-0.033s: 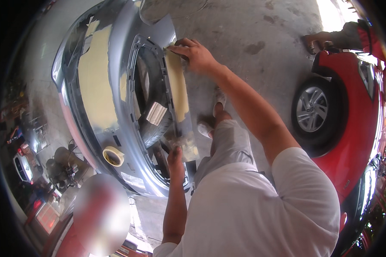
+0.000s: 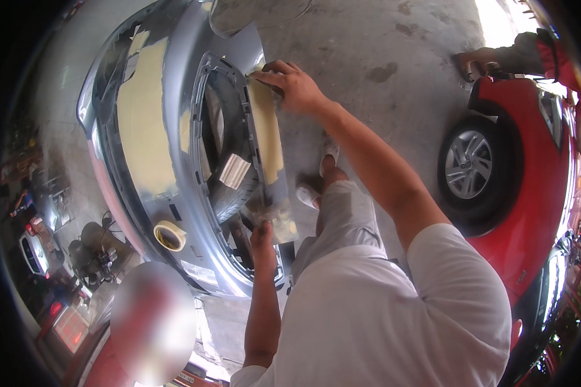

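Workshop floor [image 2: 368,39]: bare grey concrete, darkly stained, between a silver-blue car body part [image 2: 182,51] on the left and a red car [image 2: 536,213] on the right.

Item: body part, curved; broad pale yellow patch [image 2: 145,129] on its outer face; long dark-framed opening, a tyre [image 2: 239,201] visible through it.

Item: edge strip [image 2: 278,191], along the opening's side nearer the person; carries a narrow yellow patch [image 2: 265,122].

Item: right hand [image 2: 297,87], at the far end of the narrow patch, fingers bent over the edge. Grip: contents hidden beneath the fingers; cannot tell whether it is closed on anything.

Item: left hand [image 2: 263,242], thumb up beside a smeared greyish piece [image 2: 272,218] at the strip's near end. Grip: cannot tell whether it holds that piece or merely touches.

Item: folded beige piece [image 2: 235,171], within the opening's outline, over the tyre.

Item: tape roll [image 2: 181,240], on the body part's curved face.

Risks, as judged: uneven fingertip pressure could gouge or chip the narrow patch at its edge; the strip looks slender, so pushing one end might flex it and crack the coating; a knock could send the tape roll down the slope, or the folded piece into the opening.
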`<state>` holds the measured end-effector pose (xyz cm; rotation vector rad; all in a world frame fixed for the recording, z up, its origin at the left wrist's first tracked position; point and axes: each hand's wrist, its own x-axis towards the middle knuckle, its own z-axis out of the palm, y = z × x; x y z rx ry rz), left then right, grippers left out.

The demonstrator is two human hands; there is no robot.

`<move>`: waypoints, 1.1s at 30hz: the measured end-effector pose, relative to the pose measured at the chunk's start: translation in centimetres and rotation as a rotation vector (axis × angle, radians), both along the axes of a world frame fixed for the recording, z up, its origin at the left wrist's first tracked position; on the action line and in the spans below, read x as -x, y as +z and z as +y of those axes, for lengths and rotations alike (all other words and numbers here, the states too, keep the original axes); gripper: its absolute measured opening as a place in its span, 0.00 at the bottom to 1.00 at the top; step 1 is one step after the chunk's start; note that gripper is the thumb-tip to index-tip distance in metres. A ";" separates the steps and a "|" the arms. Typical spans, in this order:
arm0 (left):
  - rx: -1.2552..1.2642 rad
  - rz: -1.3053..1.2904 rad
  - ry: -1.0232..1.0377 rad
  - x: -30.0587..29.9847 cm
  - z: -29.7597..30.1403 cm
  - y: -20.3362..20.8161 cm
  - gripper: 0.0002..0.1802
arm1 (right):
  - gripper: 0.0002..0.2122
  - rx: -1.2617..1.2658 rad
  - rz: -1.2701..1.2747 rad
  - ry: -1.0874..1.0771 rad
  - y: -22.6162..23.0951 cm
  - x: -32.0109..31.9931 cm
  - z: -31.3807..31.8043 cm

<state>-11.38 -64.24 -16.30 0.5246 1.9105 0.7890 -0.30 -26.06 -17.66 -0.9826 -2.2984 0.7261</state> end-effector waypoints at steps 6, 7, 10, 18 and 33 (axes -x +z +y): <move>-0.052 -0.129 0.105 0.5 -0.8 -0.9 0.26 | 0.30 0.046 0.018 0.017 -0.4 -0.4 -4.5; -0.081 -0.176 0.138 0.5 -0.9 -1.3 0.26 | 0.31 0.052 0.035 0.014 -0.3 -0.5 -5.3; -0.158 -0.302 0.222 0.5 -0.9 -2.5 0.25 | 0.32 0.073 0.030 0.011 0.1 -1.0 -7.6; -0.096 -0.309 0.235 0.7 -1.1 -1.8 0.24 | 0.37 0.114 0.078 0.060 0.1 -2.5 -13.3; -0.079 -0.176 0.330 0.0 -0.8 -0.3 0.28 | 0.33 0.201 -0.048 0.232 -0.8 -6.6 -22.2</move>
